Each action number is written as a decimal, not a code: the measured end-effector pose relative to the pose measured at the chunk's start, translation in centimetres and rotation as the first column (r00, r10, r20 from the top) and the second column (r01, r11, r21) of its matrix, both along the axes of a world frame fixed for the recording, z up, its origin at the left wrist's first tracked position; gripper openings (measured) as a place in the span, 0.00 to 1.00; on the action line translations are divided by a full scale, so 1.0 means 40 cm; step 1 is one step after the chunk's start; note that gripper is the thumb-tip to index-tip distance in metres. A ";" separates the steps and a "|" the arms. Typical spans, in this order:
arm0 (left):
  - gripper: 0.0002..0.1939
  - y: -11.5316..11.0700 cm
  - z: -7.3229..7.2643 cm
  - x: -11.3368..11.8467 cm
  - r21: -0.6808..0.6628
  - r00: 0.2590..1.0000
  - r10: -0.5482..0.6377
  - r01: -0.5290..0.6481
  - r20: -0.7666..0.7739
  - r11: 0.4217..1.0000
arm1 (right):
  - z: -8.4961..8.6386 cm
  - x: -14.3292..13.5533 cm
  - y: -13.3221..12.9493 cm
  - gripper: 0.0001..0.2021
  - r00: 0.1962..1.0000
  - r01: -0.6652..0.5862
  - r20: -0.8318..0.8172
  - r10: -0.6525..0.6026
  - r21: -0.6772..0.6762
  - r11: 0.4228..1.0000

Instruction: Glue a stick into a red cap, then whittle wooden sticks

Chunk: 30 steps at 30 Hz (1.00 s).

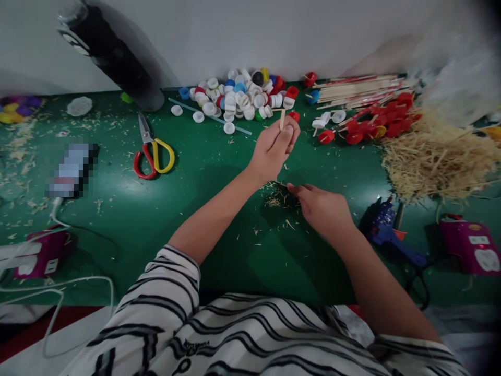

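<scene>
My left hand (274, 149) is closed around a flat, pale wooden stick (282, 119), whose end sticks up past the thumb. Lower and to the right, my right hand (324, 211) is closed on a thin dark blade (280, 184); its handle is hidden in the fingers. The blade tip lies close under my left wrist. Below both hands, small wood shavings (274, 200) are scattered on the green tabletop (235, 256). A red cap (293, 116) sits just behind my left hand.
Bottle caps (235, 99) are heaped at the back, with wooden sticks (356, 91) and red caps on sticks (385, 120) further right. Scissors (151, 149), a phone (72, 169) and a dark bottle (117, 57) are left. Straw-like shavings (438, 159) and a blue glue gun (387, 230) lie right.
</scene>
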<state>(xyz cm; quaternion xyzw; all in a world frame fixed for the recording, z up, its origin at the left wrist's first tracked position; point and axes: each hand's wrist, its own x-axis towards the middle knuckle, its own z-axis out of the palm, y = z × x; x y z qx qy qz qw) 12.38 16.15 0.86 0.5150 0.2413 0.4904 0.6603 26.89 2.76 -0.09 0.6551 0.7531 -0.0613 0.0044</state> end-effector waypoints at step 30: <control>0.31 -0.014 0.047 0.023 0.115 0.971 0.034 -0.007 -0.236 0.993 | -0.027 0.020 -0.005 0.24 1.000 -0.001 -0.009 0.003 0.181 0.984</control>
